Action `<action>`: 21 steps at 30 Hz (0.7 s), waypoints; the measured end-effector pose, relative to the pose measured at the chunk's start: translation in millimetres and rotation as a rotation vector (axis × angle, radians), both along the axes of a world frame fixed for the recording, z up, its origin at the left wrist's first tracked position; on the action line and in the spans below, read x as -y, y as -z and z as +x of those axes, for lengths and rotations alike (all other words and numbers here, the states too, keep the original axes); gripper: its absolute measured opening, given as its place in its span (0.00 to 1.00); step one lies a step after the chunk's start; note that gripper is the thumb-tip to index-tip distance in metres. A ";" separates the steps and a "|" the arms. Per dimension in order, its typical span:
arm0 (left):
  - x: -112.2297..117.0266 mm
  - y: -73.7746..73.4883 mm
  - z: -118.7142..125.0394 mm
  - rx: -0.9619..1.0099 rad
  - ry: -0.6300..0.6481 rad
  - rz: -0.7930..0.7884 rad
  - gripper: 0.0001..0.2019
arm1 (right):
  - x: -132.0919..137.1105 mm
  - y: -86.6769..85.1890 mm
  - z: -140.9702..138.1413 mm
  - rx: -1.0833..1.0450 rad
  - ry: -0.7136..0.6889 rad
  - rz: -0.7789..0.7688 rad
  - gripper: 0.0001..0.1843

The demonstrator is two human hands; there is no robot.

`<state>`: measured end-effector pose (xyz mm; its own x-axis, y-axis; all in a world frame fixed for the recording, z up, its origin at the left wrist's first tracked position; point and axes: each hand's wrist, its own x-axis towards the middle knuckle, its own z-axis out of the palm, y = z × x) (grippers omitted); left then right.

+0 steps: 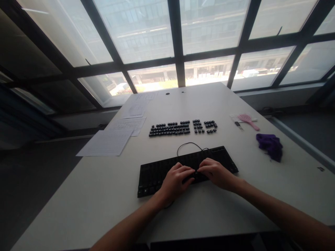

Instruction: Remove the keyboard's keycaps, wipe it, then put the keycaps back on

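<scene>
Here, from head view: black keyboard (157, 169) under left hand (176, 179) and right hand (216, 174). Curled narrow, nearly meeting at fingertips over keyboard; cannot tell whether pinching anything. On desk (104, 195) beyond hands, loose keycaps (170, 132) in rows. Beyond and left of left hand, paper sheets (106, 143). Beyond and right of right hand, purple cloth (270, 144); farther, pink hairbrush (245, 118).

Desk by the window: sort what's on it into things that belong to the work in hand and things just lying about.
Belongs to the work:
- keyboard, under the left hand and right hand
- loose keycaps, set out in rows

Apparently just lying about, untouched:
- papers
- pink paddle-shaped item
- purple cloth

Unclear: small dark-ended item.
</scene>
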<state>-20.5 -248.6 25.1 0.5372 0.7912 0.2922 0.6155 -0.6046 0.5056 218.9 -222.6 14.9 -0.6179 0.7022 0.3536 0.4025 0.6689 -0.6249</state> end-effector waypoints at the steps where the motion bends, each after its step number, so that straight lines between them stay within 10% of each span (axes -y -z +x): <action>1: -0.8 0.2 1.2 0.008 -0.006 0.002 0.15 | -0.2 -0.8 -0.3 0.008 -0.010 0.000 0.13; 21: -7.0 7.9 10.4 0.011 0.004 0.095 0.07 | 4.0 -2.5 1.3 0.058 -0.043 0.082 0.13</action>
<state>-10.1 -241.5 17.3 0.5370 0.7573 0.3717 0.6076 -0.6528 0.4524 220.2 -226.6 17.4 -0.6681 0.6447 0.3714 0.4065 0.7344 -0.5436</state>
